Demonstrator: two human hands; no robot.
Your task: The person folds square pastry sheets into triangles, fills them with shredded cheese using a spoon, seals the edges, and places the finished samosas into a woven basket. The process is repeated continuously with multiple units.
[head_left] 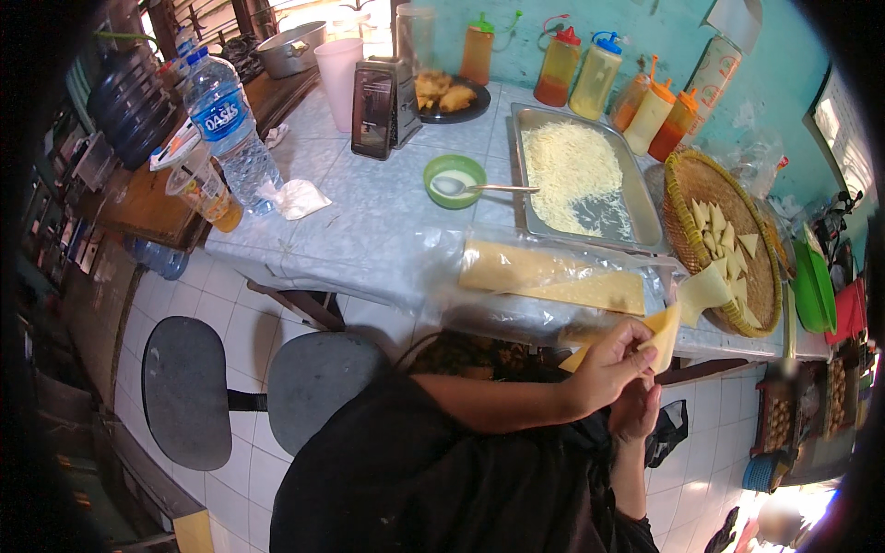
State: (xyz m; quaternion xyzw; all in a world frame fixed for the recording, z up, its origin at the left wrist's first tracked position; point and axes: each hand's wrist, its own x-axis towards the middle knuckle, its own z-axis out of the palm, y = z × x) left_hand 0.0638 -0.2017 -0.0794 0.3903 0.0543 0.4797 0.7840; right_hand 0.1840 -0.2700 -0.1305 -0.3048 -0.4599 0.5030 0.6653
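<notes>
My left hand (613, 361) is closed, its thumb and fingers pinching a pale yellow pastry sheet (666, 339). Just below it, my right hand (636, 412) is raised with bent fingers at the same sheet; its fingertips are partly hidden. Beyond my hands, another pastry strip (704, 291) hangs at the rim of a round woven basket (680, 198). Folded pastry triangles (722, 230) lie inside the basket. A stack of long pastry sheets (544, 275) rests in a clear plastic bag (433, 276) at the table's front edge.
A metal tray (645, 221) of white shreds (567, 166) stands behind the bag. Left of it is a green bowl (479, 171) of white paste with a spoon (498, 188). Sauce bottles (558, 69) line the wall. A water bottle (230, 129) stands left; a grey chair (318, 382) is below.
</notes>
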